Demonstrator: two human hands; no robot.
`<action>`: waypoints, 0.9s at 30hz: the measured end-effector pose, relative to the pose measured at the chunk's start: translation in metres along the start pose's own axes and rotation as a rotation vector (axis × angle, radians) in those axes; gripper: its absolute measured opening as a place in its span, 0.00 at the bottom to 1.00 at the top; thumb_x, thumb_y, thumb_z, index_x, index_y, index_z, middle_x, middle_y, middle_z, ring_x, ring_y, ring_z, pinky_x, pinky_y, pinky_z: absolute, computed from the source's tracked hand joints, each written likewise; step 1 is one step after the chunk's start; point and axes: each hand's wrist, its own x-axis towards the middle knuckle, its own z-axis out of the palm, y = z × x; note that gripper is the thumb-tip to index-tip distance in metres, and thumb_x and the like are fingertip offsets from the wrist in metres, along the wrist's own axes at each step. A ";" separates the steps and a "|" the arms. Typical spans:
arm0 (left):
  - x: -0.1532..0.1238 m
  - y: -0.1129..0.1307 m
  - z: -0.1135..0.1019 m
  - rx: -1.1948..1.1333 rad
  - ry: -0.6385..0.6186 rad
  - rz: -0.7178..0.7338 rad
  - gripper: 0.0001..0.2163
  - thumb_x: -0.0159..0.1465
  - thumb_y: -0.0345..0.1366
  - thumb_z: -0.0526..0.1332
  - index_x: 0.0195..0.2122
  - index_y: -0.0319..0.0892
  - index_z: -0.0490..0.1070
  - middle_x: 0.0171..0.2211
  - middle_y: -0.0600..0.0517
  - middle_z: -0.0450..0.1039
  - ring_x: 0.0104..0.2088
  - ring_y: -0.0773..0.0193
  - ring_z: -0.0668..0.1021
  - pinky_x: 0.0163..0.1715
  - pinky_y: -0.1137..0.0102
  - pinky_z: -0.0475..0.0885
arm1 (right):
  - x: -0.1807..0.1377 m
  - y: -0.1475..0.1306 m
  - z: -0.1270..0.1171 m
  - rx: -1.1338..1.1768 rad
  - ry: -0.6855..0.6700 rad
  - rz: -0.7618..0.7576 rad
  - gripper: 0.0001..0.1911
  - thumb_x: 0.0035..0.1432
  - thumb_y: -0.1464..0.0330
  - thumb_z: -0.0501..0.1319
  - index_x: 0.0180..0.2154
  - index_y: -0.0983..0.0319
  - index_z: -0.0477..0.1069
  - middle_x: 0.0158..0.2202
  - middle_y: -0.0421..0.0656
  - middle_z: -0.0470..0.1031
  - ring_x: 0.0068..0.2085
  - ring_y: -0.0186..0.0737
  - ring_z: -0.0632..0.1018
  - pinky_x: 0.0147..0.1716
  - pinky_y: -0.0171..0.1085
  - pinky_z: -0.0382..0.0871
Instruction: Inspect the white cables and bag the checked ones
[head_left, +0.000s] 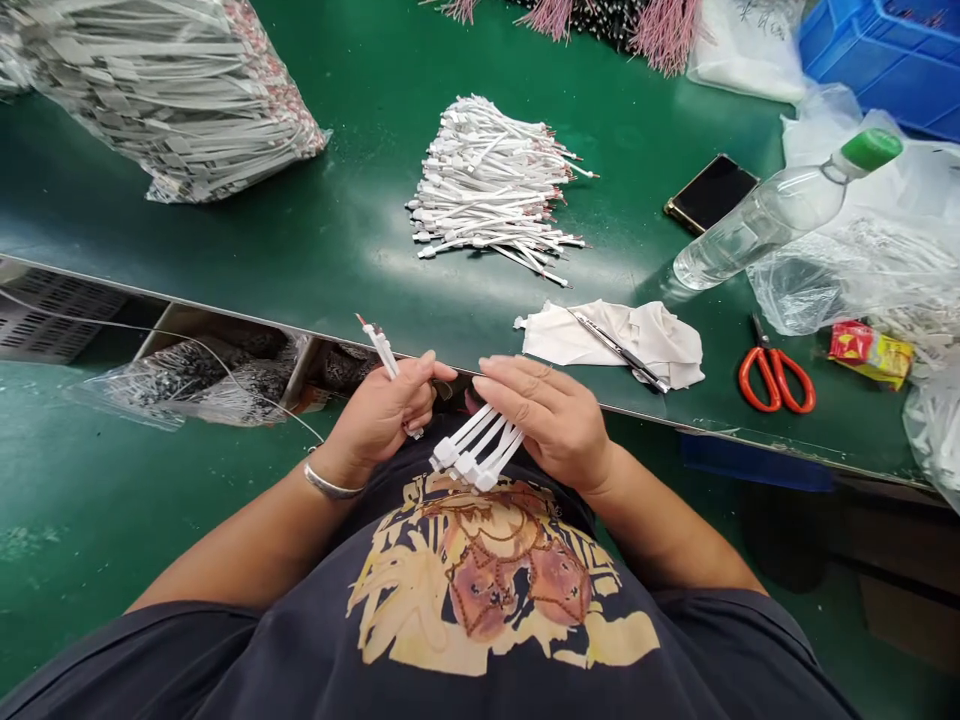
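Note:
My left hand (390, 405) is closed around a few short white cables, whose reddish wire ends stick up past the thumb. In my right hand (551, 420) is a small bunch of white cables (480, 450), their white connector ends pointing down toward my shirt. Both hands are in front of the table's near edge, a short gap between them. Beyond them on the green table (360, 260) lies a pile of similar white cables (491, 185), connectors to the left and reddish wire ends to the right.
Right of the hands lie a white cloth (679, 345) with a pen (619, 350) on it, red-handled scissors (776, 375), a phone (712, 193) and a clear bottle (772, 225). A large bag of cables (202, 110) sits at left, a blue bin (885, 65) at far right.

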 end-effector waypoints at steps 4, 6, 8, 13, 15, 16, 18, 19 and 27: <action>-0.004 -0.002 0.002 0.021 -0.020 -0.024 0.12 0.58 0.42 0.62 0.30 0.36 0.74 0.11 0.62 0.48 0.13 0.77 0.52 0.13 0.79 0.50 | 0.002 0.005 -0.004 -0.200 -0.037 -0.053 0.23 0.62 0.74 0.50 0.57 0.53 0.63 0.59 0.39 0.63 0.62 0.39 0.61 0.62 0.50 0.52; -0.005 -0.002 0.002 0.030 -0.033 -0.032 0.12 0.59 0.42 0.62 0.30 0.36 0.74 0.11 0.61 0.48 0.13 0.78 0.52 0.13 0.79 0.49 | 0.002 0.007 -0.003 -0.251 -0.051 -0.043 0.23 0.62 0.74 0.50 0.57 0.52 0.62 0.59 0.38 0.63 0.62 0.39 0.61 0.63 0.51 0.48; -0.005 -0.001 0.001 0.035 -0.053 -0.047 0.13 0.59 0.43 0.62 0.31 0.36 0.74 0.11 0.61 0.48 0.12 0.78 0.52 0.13 0.78 0.49 | 0.002 0.009 0.000 -0.282 -0.042 -0.051 0.23 0.62 0.75 0.49 0.57 0.53 0.63 0.59 0.38 0.64 0.62 0.38 0.62 0.63 0.51 0.47; -0.005 0.004 -0.001 0.030 -0.069 -0.063 0.16 0.60 0.46 0.60 0.32 0.36 0.74 0.11 0.62 0.48 0.12 0.77 0.51 0.12 0.78 0.49 | 0.008 0.014 -0.001 -0.381 -0.065 -0.074 0.22 0.63 0.75 0.47 0.56 0.57 0.64 0.57 0.41 0.67 0.61 0.38 0.63 0.63 0.49 0.47; -0.007 0.007 -0.002 -0.004 -0.066 -0.048 0.17 0.61 0.48 0.58 0.33 0.35 0.74 0.11 0.62 0.47 0.13 0.77 0.50 0.13 0.79 0.49 | 0.015 0.019 -0.005 -0.460 -0.118 -0.030 0.21 0.63 0.74 0.48 0.56 0.59 0.65 0.57 0.43 0.67 0.60 0.41 0.64 0.63 0.50 0.46; -0.008 0.008 -0.003 -0.024 -0.067 -0.043 0.18 0.61 0.48 0.57 0.33 0.35 0.73 0.12 0.62 0.47 0.13 0.77 0.50 0.13 0.79 0.49 | 0.020 0.021 -0.007 -0.512 -0.138 0.005 0.21 0.63 0.74 0.48 0.56 0.60 0.65 0.57 0.44 0.68 0.59 0.42 0.66 0.63 0.50 0.46; -0.011 0.011 -0.006 -0.049 -0.073 -0.044 0.18 0.62 0.49 0.56 0.33 0.36 0.73 0.12 0.61 0.47 0.13 0.77 0.50 0.13 0.80 0.48 | 0.033 0.027 -0.012 -0.617 -0.140 0.079 0.21 0.62 0.75 0.47 0.55 0.63 0.66 0.55 0.47 0.69 0.57 0.45 0.68 0.61 0.50 0.49; -0.013 0.012 -0.006 -0.052 -0.077 -0.049 0.18 0.63 0.49 0.55 0.33 0.36 0.72 0.12 0.61 0.47 0.13 0.77 0.50 0.13 0.80 0.48 | 0.040 0.029 -0.013 -0.659 -0.125 0.111 0.21 0.62 0.76 0.47 0.54 0.65 0.66 0.55 0.48 0.70 0.56 0.45 0.69 0.61 0.49 0.50; -0.022 0.013 -0.007 -0.095 -0.220 -0.217 0.19 0.64 0.48 0.53 0.29 0.37 0.72 0.11 0.61 0.45 0.13 0.76 0.47 0.12 0.80 0.46 | 0.082 0.040 -0.009 -0.713 -0.240 0.248 0.23 0.59 0.78 0.46 0.56 0.69 0.63 0.57 0.54 0.66 0.58 0.53 0.66 0.57 0.55 0.54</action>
